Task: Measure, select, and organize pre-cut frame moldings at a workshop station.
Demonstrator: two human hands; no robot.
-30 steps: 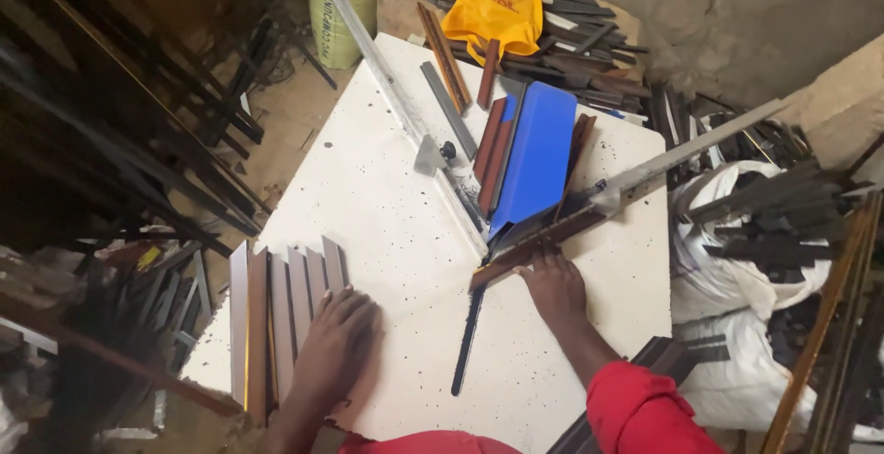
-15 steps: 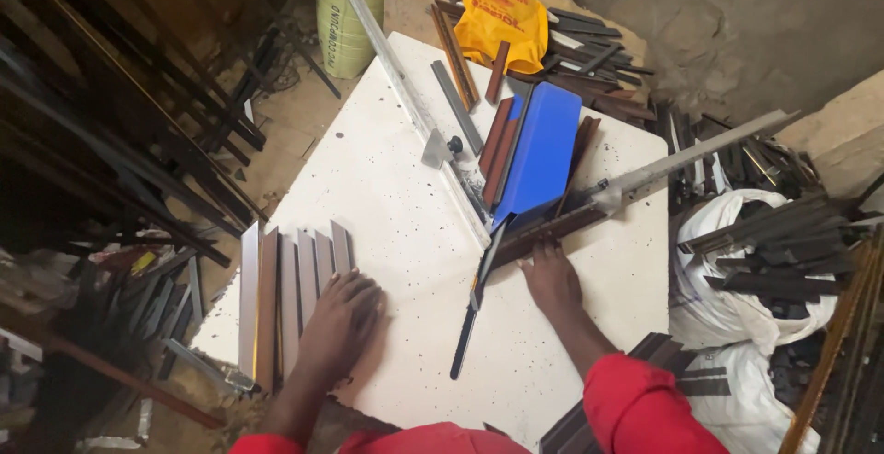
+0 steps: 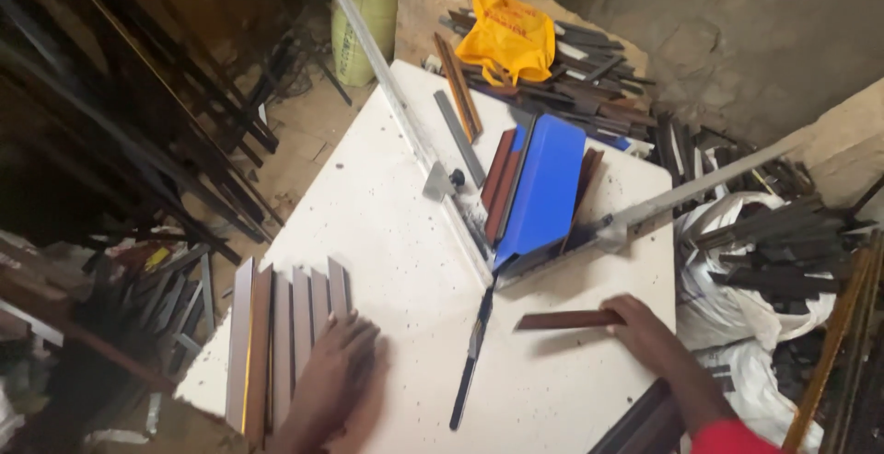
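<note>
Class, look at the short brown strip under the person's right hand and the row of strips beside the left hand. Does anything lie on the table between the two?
Yes. A dark narrow bar lies on the white table between the brown strip at the right hand and the row of strips by the left hand. Otherwise that stretch shows bare tabletop.

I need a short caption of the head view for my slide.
Left hand rests on a row of brown strips; right hand holds one brown strip on the white table.

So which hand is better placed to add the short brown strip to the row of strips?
Probably the right hand: its fingers already grip the short brown metal strip. The left hand lies flat on the row of brown and grey strips.
</note>
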